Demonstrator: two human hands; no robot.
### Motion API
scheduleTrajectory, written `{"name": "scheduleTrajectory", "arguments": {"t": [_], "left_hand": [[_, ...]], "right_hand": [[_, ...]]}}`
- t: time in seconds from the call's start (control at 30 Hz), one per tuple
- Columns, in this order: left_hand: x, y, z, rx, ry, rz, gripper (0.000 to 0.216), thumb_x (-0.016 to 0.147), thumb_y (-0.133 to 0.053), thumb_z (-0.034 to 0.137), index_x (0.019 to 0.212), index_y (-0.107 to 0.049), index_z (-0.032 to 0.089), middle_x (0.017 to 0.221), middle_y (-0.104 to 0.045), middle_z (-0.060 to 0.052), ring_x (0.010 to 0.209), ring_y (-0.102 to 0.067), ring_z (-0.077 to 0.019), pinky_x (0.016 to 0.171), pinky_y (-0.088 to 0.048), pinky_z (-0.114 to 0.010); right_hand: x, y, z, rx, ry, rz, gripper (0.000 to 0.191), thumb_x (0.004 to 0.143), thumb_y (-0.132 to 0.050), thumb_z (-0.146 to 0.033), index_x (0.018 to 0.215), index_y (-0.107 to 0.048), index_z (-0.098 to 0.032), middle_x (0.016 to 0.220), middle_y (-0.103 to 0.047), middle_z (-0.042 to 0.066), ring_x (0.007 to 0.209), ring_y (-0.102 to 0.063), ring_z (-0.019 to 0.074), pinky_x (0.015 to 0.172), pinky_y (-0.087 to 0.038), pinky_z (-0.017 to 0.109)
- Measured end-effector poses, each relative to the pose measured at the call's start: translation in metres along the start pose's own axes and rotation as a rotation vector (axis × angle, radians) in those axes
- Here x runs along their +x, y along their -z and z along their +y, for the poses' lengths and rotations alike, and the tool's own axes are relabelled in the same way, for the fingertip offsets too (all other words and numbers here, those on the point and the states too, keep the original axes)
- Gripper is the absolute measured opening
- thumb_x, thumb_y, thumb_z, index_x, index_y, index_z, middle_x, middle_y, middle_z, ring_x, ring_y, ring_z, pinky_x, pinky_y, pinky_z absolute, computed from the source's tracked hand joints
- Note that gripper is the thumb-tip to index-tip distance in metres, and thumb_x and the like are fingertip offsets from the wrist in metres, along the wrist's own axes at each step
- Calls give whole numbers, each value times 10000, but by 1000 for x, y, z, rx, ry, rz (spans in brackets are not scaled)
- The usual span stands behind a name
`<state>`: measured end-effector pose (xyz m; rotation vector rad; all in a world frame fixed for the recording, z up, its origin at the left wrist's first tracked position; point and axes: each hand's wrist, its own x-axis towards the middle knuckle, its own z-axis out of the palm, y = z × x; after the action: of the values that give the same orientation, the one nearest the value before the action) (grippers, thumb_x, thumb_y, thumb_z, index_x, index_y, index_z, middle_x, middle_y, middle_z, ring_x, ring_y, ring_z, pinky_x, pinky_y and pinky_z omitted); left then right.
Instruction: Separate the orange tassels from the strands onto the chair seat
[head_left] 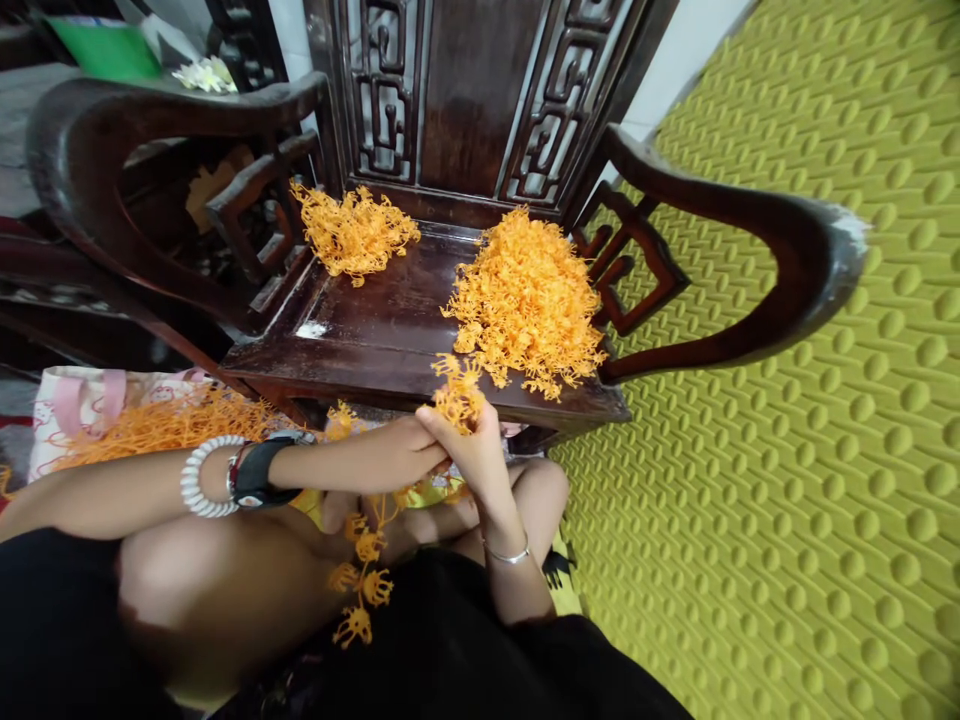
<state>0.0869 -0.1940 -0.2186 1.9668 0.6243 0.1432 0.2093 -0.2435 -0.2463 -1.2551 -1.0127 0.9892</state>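
My right hand (476,450) is closed round a small bunch of orange plastic flower pieces (457,392), held just in front of the chair seat. My left hand (401,452) reaches across from the left with its fingers pinched against the same bunch. A strand of joined orange pieces (361,575) hangs down from my hands over my lap. On the dark wooden chair seat (375,310) lie a large pile of orange pieces (529,295) at the right and a smaller pile (352,232) at the back left.
The carved chair has curved armrests, one at the left (135,120) and one at the right (750,230). A bag of orange pieces (150,420) sits at the left on the floor. A yellow-green bumpy mat (787,480) covers the floor to the right.
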Motion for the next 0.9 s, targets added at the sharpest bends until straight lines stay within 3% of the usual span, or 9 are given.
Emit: {"name": "scheduleTrajectory", "arguments": {"t": [0.07, 0.2, 0.27, 0.43, 0.63, 0.9], "left_hand": [[3, -1, 1, 46, -6, -26, 346, 910, -325, 308, 696, -536, 135, 669, -547, -23, 628, -465, -113, 613, -358, -248], [8, 0, 7, 174, -124, -52, 478, 958, -237, 365, 620, -485, 136, 587, -495, 1, 534, -399, -83, 545, -289, -241], [8, 0, 14, 227, -230, -64, 469, 967, -240, 377, 667, -507, 136, 600, -492, 7, 534, -391, -76, 547, -273, -240], [3, -2, 28, 122, -302, -211, 435, 971, -261, 392, 667, -455, 148, 585, -456, 18, 539, -370, -74, 542, -272, -222], [-1, -3, 38, -164, -232, -435, 486, 973, -224, 405, 618, -432, 147, 540, -470, 15, 514, -388, -68, 554, -342, -198], [-6, 2, 54, -373, -139, -587, 433, 968, -269, 392, 605, -340, 167, 540, -354, 44, 503, -313, -62, 531, -310, -204]], "right_hand": [[5, -6, 9, 112, -7, 55, 340, 676, -735, -418, 663, -495, -177, 615, -489, -38, 556, -438, 85, 530, -391, 228], [8, -12, 13, 294, 115, 491, 425, 770, -644, -463, 598, -350, -209, 518, -349, -70, 442, -290, 63, 435, -284, 235], [3, -9, 2, 375, 169, 562, 463, 793, -621, -480, 579, -304, -219, 477, -287, -84, 409, -237, 63, 413, -250, 239], [-18, 8, -29, 568, 114, 366, 557, 836, -583, -470, 514, -220, -196, 429, -188, -92, 364, -145, 52, 374, -224, 221], [-32, 19, -43, 629, 346, 301, 626, 901, -496, -423, 445, -152, -167, 366, -159, -74, 310, -114, 39, 324, -159, 204], [-35, 24, -70, 567, 523, 360, 691, 921, -435, -427, 374, -115, -152, 311, -89, -55, 262, -129, 46, 300, -156, 205]]}}
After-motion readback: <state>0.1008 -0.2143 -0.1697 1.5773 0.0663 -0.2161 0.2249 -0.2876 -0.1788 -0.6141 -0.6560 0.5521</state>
